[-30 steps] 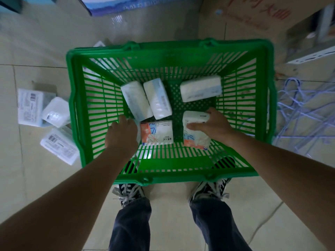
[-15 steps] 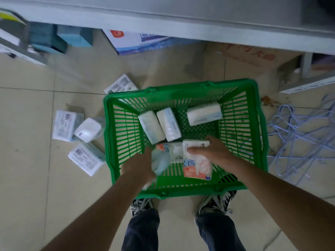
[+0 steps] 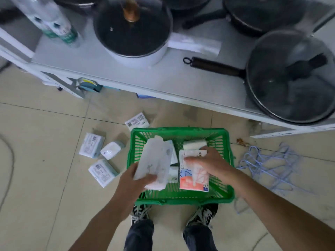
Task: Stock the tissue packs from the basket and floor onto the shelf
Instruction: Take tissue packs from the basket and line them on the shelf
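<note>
While both hands hang over the green basket (image 3: 224, 194), each one already has a tissue pack. The left hand (image 3: 132, 185) grips a pale white pack (image 3: 155, 160) by its near end, thumb across the top and fingers underneath, so its long axis runs away from the person and leans slightly right, toward the shelf (image 3: 163, 77). The right hand (image 3: 213, 163) pinches a pack printed in white, blue and orange (image 3: 192, 178) at its far upper edge, with the orange end hanging nearest the person; its long axis also points roughly at the shelf.

That shelf lies straight ahead and above the basket, well apart from both hands. Its front strip between the white pot (image 3: 134, 33) and the long-handled pan (image 3: 290, 77) looks bare, and it sits nearly in line with the left hand's pack, so the left hand seems the nearer one for a first placement. The right hand would have to steer around the pan's handle (image 3: 213, 67).

At least one more white pack (image 3: 194, 144) lies in the basket's far right corner, and others are partly hidden under the lifted ones. Four packs (image 3: 101, 172) lie on the tiled floor (image 3: 36, 160) left of and behind the basket. Blue wire hangers (image 3: 268, 163) are tangled on the floor to the right.
</note>
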